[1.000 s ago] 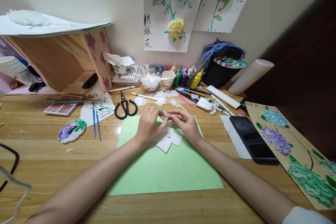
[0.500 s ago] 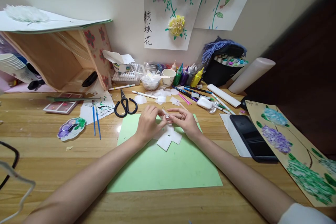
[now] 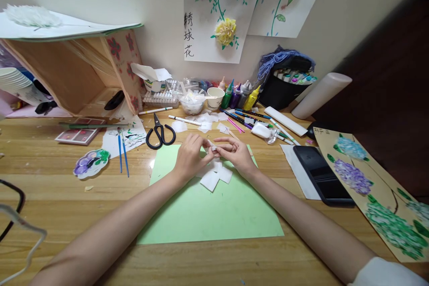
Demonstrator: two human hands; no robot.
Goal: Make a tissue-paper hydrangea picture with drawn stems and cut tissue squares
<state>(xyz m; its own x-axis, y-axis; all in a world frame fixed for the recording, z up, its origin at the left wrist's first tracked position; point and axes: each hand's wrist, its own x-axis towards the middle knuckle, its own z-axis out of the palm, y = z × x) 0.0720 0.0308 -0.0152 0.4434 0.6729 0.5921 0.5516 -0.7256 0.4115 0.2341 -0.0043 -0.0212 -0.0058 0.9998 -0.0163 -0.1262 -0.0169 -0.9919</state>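
Above the far part of a green sheet of paper [image 3: 214,219], my left hand [image 3: 191,156] and my right hand [image 3: 237,155] meet fingertip to fingertip. Between them they pinch a small white piece of paper [image 3: 214,148], partly hidden by the fingers. Thumbs and forefingers of both hands are closed on it. Several white paper squares [image 3: 211,181] lie loosely on the green sheet just below the hands. A pair of black-handled scissors [image 3: 160,134] rests on the table to the left of my left hand.
Behind the hands stand a bowl of white scraps [image 3: 192,105], a paper cup [image 3: 215,98] and paint bottles [image 3: 235,97]. Pens [image 3: 234,118] lie at the back right. A phone [image 3: 320,176] is on the right; a paint palette [image 3: 91,163] and brushes [image 3: 123,154] are on the left.
Both hands stay in nearly the same place, still pinching the white piece of paper. Only the right fingers have shifted slightly.
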